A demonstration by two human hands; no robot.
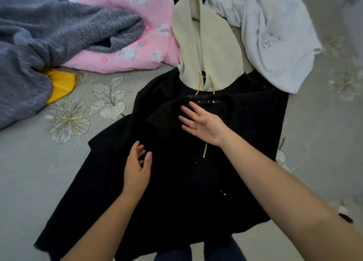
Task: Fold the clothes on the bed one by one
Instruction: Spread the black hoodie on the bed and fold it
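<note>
A black hoodie (245,143) with a cream hood (204,44) lies spread flat on the bed, hood pointing away from me, yellow drawstrings showing. One sleeve is folded across its chest. My right hand (202,123) lies flat on that folded part near the collar, fingers straight and spread. My left hand (137,166) hovers over or touches the hoodie's left side, fingers relaxed, holding nothing.
A grey fuzzy garment (49,40) lies at the far left over a yellow piece (60,84). A pink printed cloth (125,11) sits behind it. A white shirt (275,35) lies at the upper right. The floral grey bedsheet (39,162) surrounds everything.
</note>
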